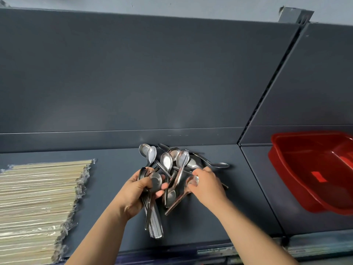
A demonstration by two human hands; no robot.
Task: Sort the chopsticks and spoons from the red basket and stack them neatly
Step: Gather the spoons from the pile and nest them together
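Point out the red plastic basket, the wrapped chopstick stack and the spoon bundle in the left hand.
Red plastic basket [282, 169]: head view, near rim.
Wrapped chopstick stack [38, 197]: head view, middle of the top.
Nested metal spoon bundle [154, 224]: head view, handles below the left hand.

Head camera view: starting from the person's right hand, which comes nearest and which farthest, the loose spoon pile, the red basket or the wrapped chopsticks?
1. Loose spoon pile: under the right hand.
2. Red basket: off to its right.
3. Wrapped chopsticks: far left, beyond the left hand.

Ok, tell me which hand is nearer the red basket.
Right. The right hand is in the loose spoon pile, left of the red basket; the left hand, gripping a bundle of spoons, sits farther left.
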